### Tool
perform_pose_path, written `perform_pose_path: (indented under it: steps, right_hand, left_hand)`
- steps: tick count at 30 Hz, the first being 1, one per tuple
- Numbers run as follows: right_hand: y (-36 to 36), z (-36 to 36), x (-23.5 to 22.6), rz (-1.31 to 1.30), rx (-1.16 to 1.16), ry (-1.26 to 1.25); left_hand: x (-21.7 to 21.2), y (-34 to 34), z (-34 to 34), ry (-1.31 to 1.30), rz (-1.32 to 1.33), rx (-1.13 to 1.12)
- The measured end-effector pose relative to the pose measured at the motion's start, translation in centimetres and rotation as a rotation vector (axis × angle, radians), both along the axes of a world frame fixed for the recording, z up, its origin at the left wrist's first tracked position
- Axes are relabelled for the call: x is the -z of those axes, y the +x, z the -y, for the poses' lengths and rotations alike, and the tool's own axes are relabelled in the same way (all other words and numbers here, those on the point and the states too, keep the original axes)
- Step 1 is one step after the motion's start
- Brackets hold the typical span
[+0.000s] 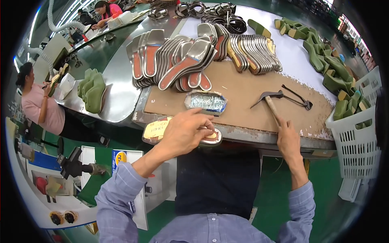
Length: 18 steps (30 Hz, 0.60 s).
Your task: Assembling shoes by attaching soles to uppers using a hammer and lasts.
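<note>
My left hand (184, 131) lies over a shoe last with an insole on its bottom (156, 130), sole side up at the table's front edge. Its fingers are curled together in a pinch; whatever they hold is too small to make out. Just beyond it sits a tray of small nails (206, 102), with a blue patch on its side. My right hand (288, 139) is closed round the lower end of a hammer's (272, 109) wooden handle. The hammer's dark head rests on the brown board, beside a pair of pincers (298, 98).
Stacked insoles (178, 60) fill the table's far middle, with more upright insoles (253, 52) to their right. Dark straps (223, 18) lie behind. Green lasts (320, 56) line the right side, above a white basket (352, 137). More lasts (92, 91) stand left. A co-worker (40, 101) works there.
</note>
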State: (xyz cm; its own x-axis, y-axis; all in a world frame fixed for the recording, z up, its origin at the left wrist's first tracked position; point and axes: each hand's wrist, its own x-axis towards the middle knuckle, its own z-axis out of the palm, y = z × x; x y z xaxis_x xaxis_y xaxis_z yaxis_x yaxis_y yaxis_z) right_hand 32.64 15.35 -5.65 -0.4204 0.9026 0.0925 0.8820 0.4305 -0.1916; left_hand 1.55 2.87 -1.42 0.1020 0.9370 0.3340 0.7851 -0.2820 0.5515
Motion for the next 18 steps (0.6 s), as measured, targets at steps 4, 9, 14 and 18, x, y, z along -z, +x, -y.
perform_pose_path:
  steps: [4, 9, 14, 18]
  right_hand:
    - [0.4, 2.0, -0.2, -0.706, 0.014, -0.175]
    - [-0.1, 7.3, -3.2, -0.881, -0.094, -0.420]
    - [-0.7, 8.6, -4.7, -0.865, -0.270, -0.260]
    - [-1.1, 9.6, -6.8, -0.922, -0.459, -0.125]
  left_hand:
    - [-0.1, 0.0, -0.4, -0.168, 0.048, -0.036]
    - [-0.3, 0.2, -0.4, -0.230, -0.015, -0.053]
    - [-0.2, 0.3, -0.1, -0.104, 0.012, -0.028]
    - [-0.1, 0.2, -0.2, -0.083, 0.051, 0.002]
